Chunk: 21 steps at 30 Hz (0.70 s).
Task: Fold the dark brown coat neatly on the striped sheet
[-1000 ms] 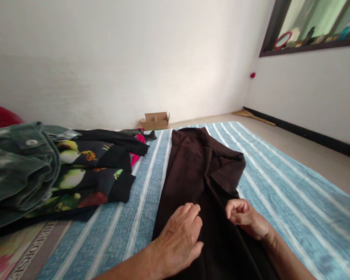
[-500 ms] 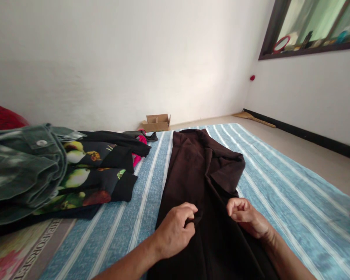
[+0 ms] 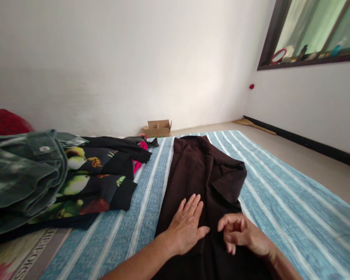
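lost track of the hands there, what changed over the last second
The left hand has let go of the pinched cloth of the dark brown garment and now lies open on it, fingers spread. The right hand has moved inward over the garment, fingers curled. The garment, the fruit-print black cloth and the green jacket lie as they did.

Pale caps are running diagonally across the printed floor mat (image 3: pixel 32 252) at bottom left, just beside the blue striped sheet (image 3: pixel 294 202), reading approx. "HE FORS", w/ the last letters running off the frame & the first ones partly unclear.
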Motion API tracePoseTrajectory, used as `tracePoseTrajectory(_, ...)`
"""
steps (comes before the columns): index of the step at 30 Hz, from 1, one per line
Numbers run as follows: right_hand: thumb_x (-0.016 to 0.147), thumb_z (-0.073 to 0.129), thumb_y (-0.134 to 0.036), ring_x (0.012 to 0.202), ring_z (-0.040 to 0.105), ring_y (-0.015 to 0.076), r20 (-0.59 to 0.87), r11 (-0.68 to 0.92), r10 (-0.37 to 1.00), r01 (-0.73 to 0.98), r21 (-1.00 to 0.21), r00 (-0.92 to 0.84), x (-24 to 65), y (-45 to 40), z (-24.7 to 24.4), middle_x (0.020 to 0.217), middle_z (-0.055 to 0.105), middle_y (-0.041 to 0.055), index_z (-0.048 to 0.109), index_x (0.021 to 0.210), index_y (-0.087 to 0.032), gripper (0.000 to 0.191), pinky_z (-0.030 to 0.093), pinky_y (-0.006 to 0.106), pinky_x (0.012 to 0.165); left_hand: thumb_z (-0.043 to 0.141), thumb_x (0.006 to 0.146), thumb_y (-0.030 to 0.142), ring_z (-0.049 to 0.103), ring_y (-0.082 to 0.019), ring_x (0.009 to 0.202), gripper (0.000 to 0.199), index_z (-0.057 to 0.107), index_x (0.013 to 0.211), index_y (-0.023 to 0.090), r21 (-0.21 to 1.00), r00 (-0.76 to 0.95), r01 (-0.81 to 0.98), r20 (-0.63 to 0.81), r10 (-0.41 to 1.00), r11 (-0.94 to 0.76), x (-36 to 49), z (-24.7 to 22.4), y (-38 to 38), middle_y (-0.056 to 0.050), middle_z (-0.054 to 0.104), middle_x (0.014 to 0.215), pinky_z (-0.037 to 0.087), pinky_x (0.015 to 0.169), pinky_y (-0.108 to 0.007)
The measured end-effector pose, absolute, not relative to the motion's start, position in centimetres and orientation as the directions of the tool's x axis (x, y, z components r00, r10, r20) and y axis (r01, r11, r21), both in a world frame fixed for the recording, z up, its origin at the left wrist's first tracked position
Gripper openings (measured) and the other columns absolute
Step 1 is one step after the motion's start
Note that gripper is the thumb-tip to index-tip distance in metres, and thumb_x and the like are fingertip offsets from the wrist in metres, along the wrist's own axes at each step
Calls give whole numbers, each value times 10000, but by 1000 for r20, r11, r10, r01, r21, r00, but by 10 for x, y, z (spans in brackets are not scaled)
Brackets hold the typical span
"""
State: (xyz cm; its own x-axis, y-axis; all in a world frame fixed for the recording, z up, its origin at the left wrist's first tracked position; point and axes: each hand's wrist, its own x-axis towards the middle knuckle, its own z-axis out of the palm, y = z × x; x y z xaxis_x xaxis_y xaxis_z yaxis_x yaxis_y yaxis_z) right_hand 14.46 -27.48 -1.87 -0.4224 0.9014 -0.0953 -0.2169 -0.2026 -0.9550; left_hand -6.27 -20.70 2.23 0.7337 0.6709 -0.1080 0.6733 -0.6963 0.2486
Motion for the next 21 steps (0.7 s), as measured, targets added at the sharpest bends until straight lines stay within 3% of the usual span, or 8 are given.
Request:
tracePoseTrajectory(6,686,676,-265,457,511,65,-178,-244,884,-102,-964,-432,134,-274,-12,600,624,23,591,914,-100,294,405,178,477,498,824,348,205,-248,1360,515,440,1297,154,304,741,662,-125,660,-685,-66,33,-196,-136,298,1458,205,1084,-468)
tracePoseTrajectory(12,695,641,-330,487,481,78,-228,-233,926,18,-972,-302,133,-279,9,574,562,-12,579,863,-122,276,380,197,489,484,824,253,441,-232,1222,340,561,1127,119,337,718,641,52,694,-689,-47,48,-152,-148,495,1307,331,1029,-354)
tracePoseTrajectory(16,760,525,-419,541,508,127,-150,-163,987,310,-937,63,160,-260,17,598,543,-11,584,907,-155,308,386,234,509,501,810,253,547,-224,1075,264,596,1028,138,374,689,634,125,714,-677,-21,44,-117,-115,605,1123,404,949,-328)
tracePoseTrajectory(18,767,474,-478,554,539,165,-67,-244,938,513,-823,339,185,-242,13,586,554,4,598,962,-159,394,404,270,542,512,798,248,569,-217,1021,247,605,1000,140,394,654,649,148,741,-651,-9,40,-103,-104,622,1061,420,918,-314)
tracePoseTrajectory(21,757,440,-564,683,613,246,-17,-455,830,658,-600,558,223,-212,1,679,624,65,591,1054,-147,533,433,327,611,513,793,260,588,-210,962,251,608,992,141,418,598,675,170,783,-607,6,32,-87,-97,629,1011,441,869,-302)
